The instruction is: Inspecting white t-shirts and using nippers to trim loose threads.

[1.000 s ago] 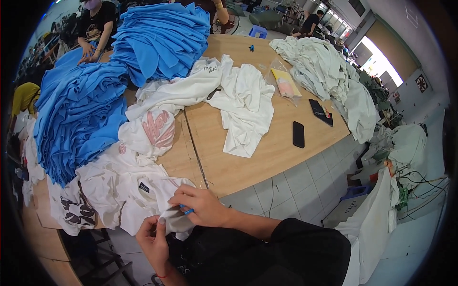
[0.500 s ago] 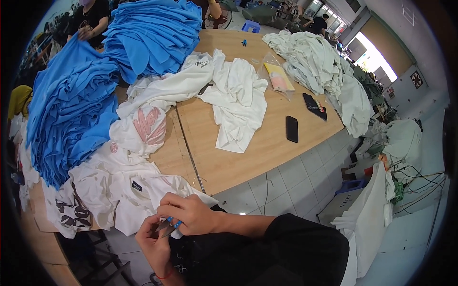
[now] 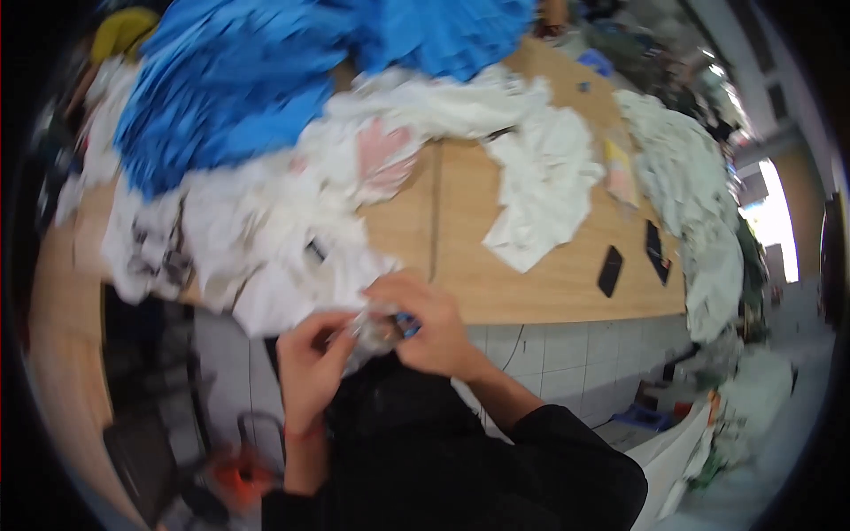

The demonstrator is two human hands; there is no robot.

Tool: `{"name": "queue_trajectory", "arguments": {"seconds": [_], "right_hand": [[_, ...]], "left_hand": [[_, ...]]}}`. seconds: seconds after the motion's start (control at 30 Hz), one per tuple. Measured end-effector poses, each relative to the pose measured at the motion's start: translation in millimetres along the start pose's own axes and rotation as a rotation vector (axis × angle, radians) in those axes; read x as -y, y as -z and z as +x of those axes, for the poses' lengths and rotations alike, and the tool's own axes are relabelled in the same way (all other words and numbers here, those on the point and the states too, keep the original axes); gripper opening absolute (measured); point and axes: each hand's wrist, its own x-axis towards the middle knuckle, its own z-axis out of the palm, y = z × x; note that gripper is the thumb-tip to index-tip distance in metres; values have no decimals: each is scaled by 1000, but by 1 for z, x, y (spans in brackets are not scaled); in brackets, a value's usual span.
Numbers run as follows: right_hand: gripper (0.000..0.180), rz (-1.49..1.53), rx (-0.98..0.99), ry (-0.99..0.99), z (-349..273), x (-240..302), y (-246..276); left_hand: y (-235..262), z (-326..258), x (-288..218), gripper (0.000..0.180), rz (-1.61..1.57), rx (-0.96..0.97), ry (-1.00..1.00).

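Both hands meet in front of my body, just past the table's near edge, and the picture is smeared by motion. My right hand (image 3: 427,326) is closed round thread snips (image 3: 407,324); only their blue part shows clearly now. A crumpled, pale, partly see-through piece (image 3: 365,340) lies between the hands; its kind is too blurred to tell. My left hand (image 3: 310,358) pinches that piece between thumb and fingers. A white garment (image 3: 305,279) with a dark label lies on the table just beyond my hands.
Blue garments (image 3: 230,97) are heaped at the far left. Another white garment (image 3: 544,186) lies mid-table, with a black phone (image 3: 610,271) and a dark flat item (image 3: 656,252) to its right. Pale garments (image 3: 686,168) pile along the right side. An orange-red object (image 3: 241,478) is below left.
The view has swung, so the table sits further right and higher. My hands have lifted slightly; the pale crumpled piece now shows between them, and the snips' blades no longer show clearly.
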Motion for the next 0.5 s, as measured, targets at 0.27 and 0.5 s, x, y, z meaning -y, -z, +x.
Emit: {"name": "queue_trajectory", "arguments": {"seconds": [0.27, 0.5], "right_hand": [[24, 437, -101, -475, -23, -11, 6], [20, -119, -37, -74, -18, 3, 8]], "left_hand": [[-6, 2, 3, 29, -386, -57, 59], [0, -5, 3, 35, -432, -62, 44]]}}
